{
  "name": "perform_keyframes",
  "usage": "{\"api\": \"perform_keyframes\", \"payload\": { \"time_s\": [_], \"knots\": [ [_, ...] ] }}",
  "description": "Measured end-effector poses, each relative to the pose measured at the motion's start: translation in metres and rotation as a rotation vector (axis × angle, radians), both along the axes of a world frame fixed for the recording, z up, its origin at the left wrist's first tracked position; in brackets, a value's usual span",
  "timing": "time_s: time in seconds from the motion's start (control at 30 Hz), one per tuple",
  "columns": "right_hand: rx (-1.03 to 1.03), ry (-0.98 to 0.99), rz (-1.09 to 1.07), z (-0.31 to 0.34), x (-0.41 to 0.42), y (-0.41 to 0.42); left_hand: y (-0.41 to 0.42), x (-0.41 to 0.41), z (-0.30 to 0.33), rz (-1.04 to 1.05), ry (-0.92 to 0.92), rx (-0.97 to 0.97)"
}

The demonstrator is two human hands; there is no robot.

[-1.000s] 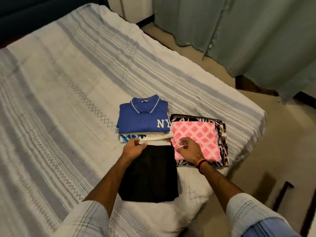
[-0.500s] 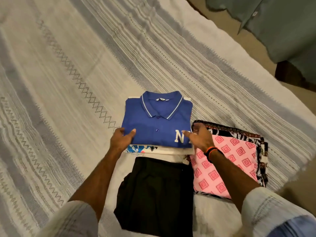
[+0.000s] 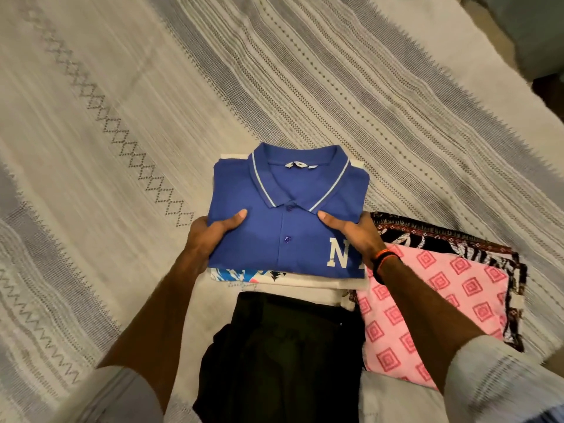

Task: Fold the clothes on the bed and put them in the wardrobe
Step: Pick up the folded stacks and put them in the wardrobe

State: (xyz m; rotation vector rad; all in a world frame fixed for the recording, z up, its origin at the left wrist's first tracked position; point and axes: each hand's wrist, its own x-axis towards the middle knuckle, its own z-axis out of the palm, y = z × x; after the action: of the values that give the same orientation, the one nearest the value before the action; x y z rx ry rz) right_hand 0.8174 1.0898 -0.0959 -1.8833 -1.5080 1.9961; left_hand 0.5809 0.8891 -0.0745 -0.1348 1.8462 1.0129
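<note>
Head view: both hands now sit at the sides of the blue polo (image 3: 287,215), whereas approx. 1 s ago they were nearer, at the black garment (image 3: 283,355) and pink cloth (image 3: 433,303). Left hand (image 3: 210,236) grips the polo's left edge, thumb on top, fingers under and hidden. Right hand (image 3: 355,236) grips the right edge likewise. Meaning: folding looks done; the pile is prob. about to be lifted for the wardrobe, which is not in view. Polo lies between the two grips, on top of a white printed shirt (image 3: 274,277), on the bed (image 3: 152,102). How many layers the grips take in: cannot tell.
</note>
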Motion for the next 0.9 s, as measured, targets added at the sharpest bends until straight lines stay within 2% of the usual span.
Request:
{"api": "perform_keyframes", "payload": {
  "time_s": [0.2, 0.43, 0.9],
  "knots": [
    [-0.042, 0.121, -0.037, 0.022, -0.014, -0.006, 0.009, 0.006, -0.007, 0.016, -0.192, 0.052],
    [-0.014, 0.208, -0.088, 0.042, -0.013, -0.013, 0.012, 0.016, 0.02, 0.081, -0.105, 0.099],
    [0.098, 0.324, -0.159, 0.21, 0.07, -0.079, -0.03, 0.094, 0.196, 0.05, 0.007, 0.256]
  ]
}}
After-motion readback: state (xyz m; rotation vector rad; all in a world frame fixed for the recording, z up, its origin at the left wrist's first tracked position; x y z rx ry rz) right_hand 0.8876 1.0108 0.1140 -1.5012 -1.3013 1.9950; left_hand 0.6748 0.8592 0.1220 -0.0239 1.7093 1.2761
